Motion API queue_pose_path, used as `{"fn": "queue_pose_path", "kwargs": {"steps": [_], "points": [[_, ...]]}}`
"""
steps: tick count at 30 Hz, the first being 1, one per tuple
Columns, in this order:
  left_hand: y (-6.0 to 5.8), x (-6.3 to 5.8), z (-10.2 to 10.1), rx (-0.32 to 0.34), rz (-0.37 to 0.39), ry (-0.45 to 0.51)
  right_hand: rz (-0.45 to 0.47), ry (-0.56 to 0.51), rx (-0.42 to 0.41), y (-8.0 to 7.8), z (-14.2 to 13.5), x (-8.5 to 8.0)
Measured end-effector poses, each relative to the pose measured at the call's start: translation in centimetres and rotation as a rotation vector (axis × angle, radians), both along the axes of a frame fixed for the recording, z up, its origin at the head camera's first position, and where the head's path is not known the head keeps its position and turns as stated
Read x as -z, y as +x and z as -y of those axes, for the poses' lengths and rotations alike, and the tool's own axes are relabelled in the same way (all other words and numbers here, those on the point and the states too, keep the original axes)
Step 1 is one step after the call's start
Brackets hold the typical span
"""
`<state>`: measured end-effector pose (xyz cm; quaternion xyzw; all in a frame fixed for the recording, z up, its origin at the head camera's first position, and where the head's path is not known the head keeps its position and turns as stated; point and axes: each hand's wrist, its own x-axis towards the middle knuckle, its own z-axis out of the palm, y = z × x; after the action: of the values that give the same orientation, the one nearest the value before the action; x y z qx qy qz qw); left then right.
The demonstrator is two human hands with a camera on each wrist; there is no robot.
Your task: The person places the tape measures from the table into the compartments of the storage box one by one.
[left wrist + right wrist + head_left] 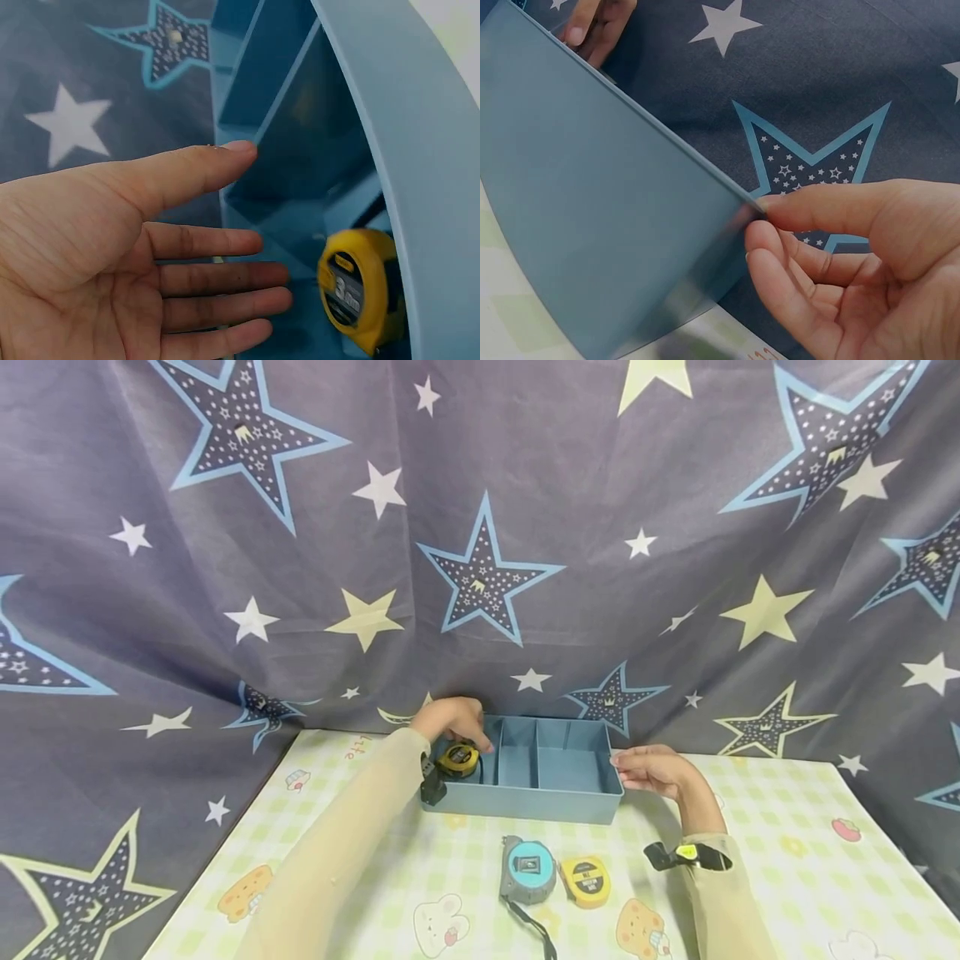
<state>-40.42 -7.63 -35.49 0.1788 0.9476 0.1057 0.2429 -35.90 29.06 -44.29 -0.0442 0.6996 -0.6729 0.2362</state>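
Left hand, fingers straight and holding nothing, is at the divided blue box's leftmost compartment, where a yellow-black tape measure sits, while right hand pinches its right rim, likely for steadiness, with gray-teal tape measure and yellow tape measure in front, probably for easy reach.

Greyish-blue box, star-patterned cloth, perhaps purplish grey.

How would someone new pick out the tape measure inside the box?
Find the blue-grey box at the far side of the checked tablecloth. In its leftmost compartment in the head view, by the left hand, sits the yellow tape measure. The teal tape and second yellow tape lie on the cloth in front; only this one is inside the box.
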Motion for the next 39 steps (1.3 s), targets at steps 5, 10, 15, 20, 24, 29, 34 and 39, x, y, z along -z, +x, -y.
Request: {"fn": "queue_pose_path", "kwargs": {"steps": [5,10,15,20,24,29,34,39], "points": [[1.3,-0.8,-0.9,0.072,-0.103,0.046,-0.004,0.004,0.003,0.0,-0.1,0.2],[3.0,-1.4,-2.0,0.134,-0.176,0.114,-0.002,0.003,0.000,0.0,-0.1,0.2],[4.6,-0.9,-3.4,0.212,-0.270,0.233,-0.006,0.001,-0.001,0.0,-0.1,0.2],[6.3,0.3,-4.9,0.288,-0.396,0.313,-0.009,0.000,-0.005,0.0,-0.2,0.3],[7.8,1.1,-6.0,0.318,-0.426,0.317,-0.010,0.004,-0.006,-0.1,-0.2,0.5],[9.5,2.1,-7.4,0.372,-0.435,0.312,-0.004,0.006,0.002,-0.1,-0.1,0.6],[10.7,3.5,-8.6,0.445,-0.442,0.284,-0.006,0.007,0.006,-0.1,-0.1,0.5],[11.6,4.7,-9.4,0.508,-0.446,0.239,-0.013,0.009,-0.005,-0.1,-0.3,0.6]]}}
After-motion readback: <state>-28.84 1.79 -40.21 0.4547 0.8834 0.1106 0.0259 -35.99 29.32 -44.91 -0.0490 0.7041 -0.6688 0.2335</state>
